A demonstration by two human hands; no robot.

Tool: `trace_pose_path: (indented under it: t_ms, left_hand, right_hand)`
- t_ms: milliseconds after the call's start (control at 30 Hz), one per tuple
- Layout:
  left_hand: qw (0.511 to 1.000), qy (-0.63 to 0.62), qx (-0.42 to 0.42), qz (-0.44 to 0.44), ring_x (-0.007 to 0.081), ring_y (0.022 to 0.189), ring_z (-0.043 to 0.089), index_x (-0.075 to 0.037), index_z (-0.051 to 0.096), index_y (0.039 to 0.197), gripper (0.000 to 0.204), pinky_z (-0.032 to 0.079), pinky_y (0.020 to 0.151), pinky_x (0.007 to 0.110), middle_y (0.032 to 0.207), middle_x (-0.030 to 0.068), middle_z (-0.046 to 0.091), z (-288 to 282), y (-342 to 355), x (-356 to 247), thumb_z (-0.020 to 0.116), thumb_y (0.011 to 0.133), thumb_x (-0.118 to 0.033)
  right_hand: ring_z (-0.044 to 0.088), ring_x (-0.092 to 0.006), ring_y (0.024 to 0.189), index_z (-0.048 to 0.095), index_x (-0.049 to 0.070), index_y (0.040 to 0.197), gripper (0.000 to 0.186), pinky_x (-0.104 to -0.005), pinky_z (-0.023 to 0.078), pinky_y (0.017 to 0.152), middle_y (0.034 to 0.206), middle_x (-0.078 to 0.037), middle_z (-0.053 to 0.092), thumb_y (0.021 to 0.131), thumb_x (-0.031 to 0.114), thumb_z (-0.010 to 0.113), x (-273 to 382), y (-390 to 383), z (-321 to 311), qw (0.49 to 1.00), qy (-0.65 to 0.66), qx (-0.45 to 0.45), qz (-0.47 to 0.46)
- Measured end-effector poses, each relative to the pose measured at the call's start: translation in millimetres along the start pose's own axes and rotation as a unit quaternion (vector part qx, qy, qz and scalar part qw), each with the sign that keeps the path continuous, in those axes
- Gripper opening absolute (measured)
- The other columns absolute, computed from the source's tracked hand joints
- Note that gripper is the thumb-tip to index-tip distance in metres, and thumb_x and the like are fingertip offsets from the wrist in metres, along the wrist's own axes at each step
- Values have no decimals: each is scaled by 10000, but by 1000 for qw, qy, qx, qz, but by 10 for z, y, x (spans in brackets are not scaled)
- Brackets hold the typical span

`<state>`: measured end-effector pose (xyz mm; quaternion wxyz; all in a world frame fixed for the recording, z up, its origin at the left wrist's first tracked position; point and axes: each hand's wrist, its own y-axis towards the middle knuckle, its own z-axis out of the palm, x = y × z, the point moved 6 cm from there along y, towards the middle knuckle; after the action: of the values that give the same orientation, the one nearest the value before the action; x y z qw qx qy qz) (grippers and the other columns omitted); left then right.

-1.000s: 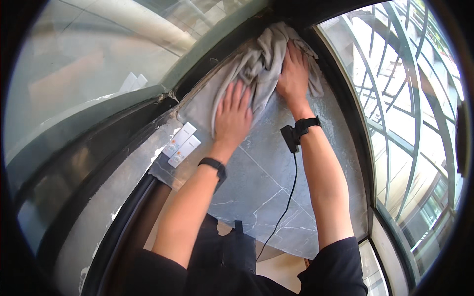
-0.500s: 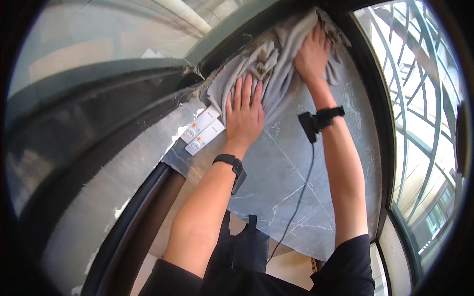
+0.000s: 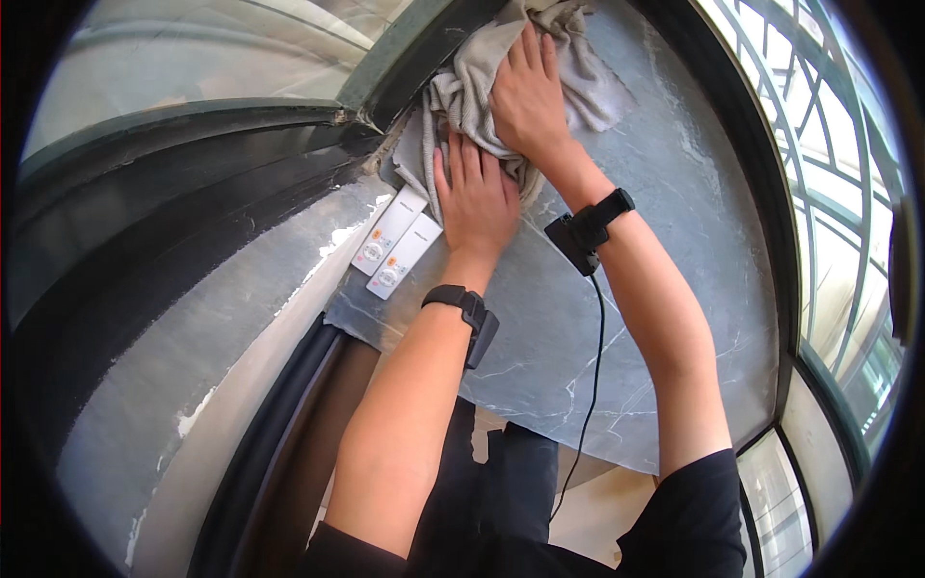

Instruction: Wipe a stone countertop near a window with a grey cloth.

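Note:
A crumpled grey cloth [image 3: 597, 82] lies at the top of the grey marble-patterned ledge [image 3: 674, 260]. My right hand [image 3: 530, 96] presses on the cloth with fingers stretched out. My left hand [image 3: 472, 197] lies lower and to the left, open, its fingertips on the cloth's lower folds. Two white remote controls [image 3: 409, 255] lie side by side just left of my left hand. Each wrist wears a black strapped device; the one on my right wrist [image 3: 578, 241] trails a black cable down over the ledge.
A window with curved green metal bars [image 3: 809, 164] runs along the right. Glass panes in a dark frame [image 3: 385, 91] stand at upper left. A grey sill with flaking white edges [image 3: 183, 356] and a dark rail [image 3: 270, 433] run down the left.
My right hand first moved up and right along the cloth, then came back left and down, closer to my left hand, drawing the cloth leftward. The view has also shifted.

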<state>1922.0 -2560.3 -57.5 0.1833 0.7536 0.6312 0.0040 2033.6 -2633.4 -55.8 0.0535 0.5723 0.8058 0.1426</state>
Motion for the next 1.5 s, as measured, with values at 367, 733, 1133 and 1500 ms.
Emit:
trace_pose_path:
  t_ms: [367, 733, 1133, 1500]
  left_hand:
    - [1000, -11, -3, 5, 381, 1449, 294, 33, 438, 1378, 521, 198, 1170, 554, 1484, 210, 388, 18, -33, -68, 501, 889, -134]
    - [999, 18, 29, -11, 411, 1413, 328, 46, 463, 1289, 468, 194, 1173, 561, 1432, 246, 420, 80, 10, 94, 508, 863, -146]
    - [1000, 8, 29, -3, 413, 1413, 326, 41, 455, 1319, 489, 207, 1164, 560, 1431, 230, 417, 144, -62, 150, 516, 861, -122]
    - [1000, -16, 17, 1, 398, 1429, 306, 50, 435, 1354, 503, 201, 1166, 550, 1472, 205, 391, 179, 153, 197, 506, 881, -103]
  right_hand:
    - [278, -450, 1434, 350, -123, 1455, 658, -526, 201, 1190, 1531, -315, 318, 914, 223, 492, -469, 311, 202, 981, 46, -141, 122]
    - [276, -466, 1431, 429, -95, 1416, 796, -531, 209, 1188, 1482, -313, 382, 811, 357, 682, -85, 205, 76, 989, 98, -96, 51]
    - [316, -511, 1387, 437, -179, 1359, 630, -546, 206, 1177, 1448, -397, 377, 895, 247, 467, -23, 332, 261, 989, 52, -86, 108]
    - [382, -483, 1337, 484, -181, 1315, 571, -532, 262, 1147, 1394, -375, 453, 879, 187, 459, -251, 588, 293, 972, 35, -196, 126]
